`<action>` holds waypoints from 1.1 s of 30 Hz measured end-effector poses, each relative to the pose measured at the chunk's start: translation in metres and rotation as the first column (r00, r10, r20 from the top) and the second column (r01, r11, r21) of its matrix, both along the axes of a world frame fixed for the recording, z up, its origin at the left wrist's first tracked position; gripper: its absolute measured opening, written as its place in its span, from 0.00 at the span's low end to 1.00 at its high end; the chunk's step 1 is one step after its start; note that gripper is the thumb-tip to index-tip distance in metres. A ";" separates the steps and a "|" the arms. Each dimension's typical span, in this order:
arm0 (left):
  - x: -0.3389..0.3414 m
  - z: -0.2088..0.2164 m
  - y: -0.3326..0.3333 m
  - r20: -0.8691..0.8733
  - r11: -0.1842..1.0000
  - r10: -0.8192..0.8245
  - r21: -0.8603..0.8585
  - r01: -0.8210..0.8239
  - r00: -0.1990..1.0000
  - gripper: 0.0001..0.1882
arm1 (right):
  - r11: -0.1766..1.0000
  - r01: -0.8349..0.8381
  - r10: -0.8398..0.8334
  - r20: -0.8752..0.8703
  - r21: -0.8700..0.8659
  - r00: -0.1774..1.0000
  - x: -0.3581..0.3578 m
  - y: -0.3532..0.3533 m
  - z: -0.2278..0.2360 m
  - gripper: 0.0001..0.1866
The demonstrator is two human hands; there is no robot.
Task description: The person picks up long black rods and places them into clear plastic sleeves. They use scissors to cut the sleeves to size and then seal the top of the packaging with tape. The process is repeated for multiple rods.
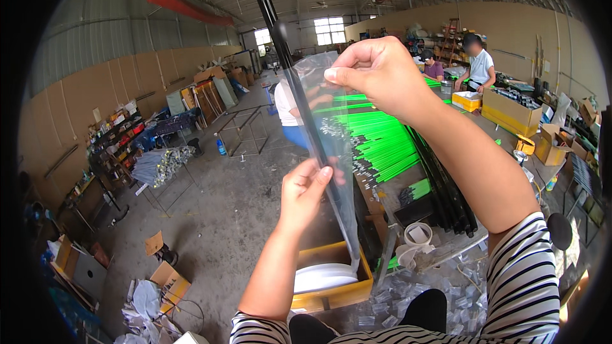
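Right hand pinches clear film; left hand apparently clasps black rod, top cropped

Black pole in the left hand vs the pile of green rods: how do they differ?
Colour: the black pole is dark; the green rods are bright green with pale ends.
Pose: the black pole stands steeply in the left hand; the green rods lie in a broad pile.
Covering: clear film overlaps the black pole, not the main pile of green rods.
Shared: both are long and slender.
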State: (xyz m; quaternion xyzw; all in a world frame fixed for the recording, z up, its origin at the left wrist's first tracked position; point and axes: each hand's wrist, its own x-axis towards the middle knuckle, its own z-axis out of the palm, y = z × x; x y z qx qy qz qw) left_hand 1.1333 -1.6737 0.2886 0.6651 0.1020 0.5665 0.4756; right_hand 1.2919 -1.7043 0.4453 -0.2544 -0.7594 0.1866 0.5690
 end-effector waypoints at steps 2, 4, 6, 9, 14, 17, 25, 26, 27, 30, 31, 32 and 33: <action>0.003 0.017 -0.001 0.030 0.998 0.062 0.020 -0.063 0.998 0.13 | 0.999 0.041 -0.039 0.048 -0.026 0.998 0.002 0.004 0.007 0.06; 0.004 0.021 0.006 0.013 0.998 0.053 0.024 -0.053 0.999 0.14 | 0.992 0.113 -0.109 0.063 -0.057 0.992 0.002 0.005 0.014 0.06; 0.003 0.015 0.018 -0.039 0.999 0.031 -0.004 -0.031 0.999 0.14 | 0.991 0.115 -0.115 -0.003 -0.072 0.993 0.002 0.009 0.015 0.06; 0.002 0.013 0.020 -0.081 0.999 -0.006 -0.041 0.002 0.997 0.13 | 0.987 0.161 -0.161 -0.003 -0.017 0.987 0.007 0.019 0.019 0.07; 0.002 0.014 0.021 -0.072 0.999 0.024 -0.032 -0.026 0.997 0.11 | 0.982 0.189 -0.190 0.034 0.016 0.981 0.009 0.020 0.022 0.07; 0.006 0.015 0.022 -0.035 0.998 0.037 -0.044 -0.039 0.999 0.10 | 0.984 0.177 -0.177 -0.001 0.026 0.984 0.008 0.020 0.020 0.07; 0.008 0.012 0.021 -0.025 0.996 0.082 -0.041 -0.083 0.996 0.10 | 0.801 0.318 -0.360 -0.016 0.508 0.933 0.004 0.005 0.018 0.11; 0.010 0.012 0.021 -0.006 0.997 0.072 -0.042 -0.072 0.997 0.10 | 0.653 0.302 -0.443 0.028 0.694 0.896 0.007 0.000 0.022 0.14; 0.012 0.011 0.021 0.012 0.997 0.062 -0.043 -0.061 0.998 0.10 | 0.589 0.305 -0.541 0.085 0.748 0.837 0.009 -0.003 0.026 0.14; 0.016 0.009 0.024 0.034 0.998 0.058 -0.026 -0.057 0.998 0.09 | 0.489 0.284 -0.712 0.189 0.825 0.676 0.015 0.000 0.037 0.12; 0.017 0.010 0.023 0.024 0.998 0.061 -0.027 -0.060 0.998 0.09 | 0.580 0.299 -0.700 0.275 0.758 0.659 0.018 -0.001 0.040 0.10; 0.016 0.012 0.022 0.016 0.998 0.065 -0.028 -0.064 0.998 0.09 | 0.662 0.315 -0.676 0.360 0.681 0.643 0.017 -0.005 0.044 0.09; 0.016 0.014 0.021 0.008 0.997 0.069 -0.029 -0.068 0.998 0.09 | 0.733 0.332 -0.642 0.442 0.594 0.627 0.016 -0.009 0.049 0.07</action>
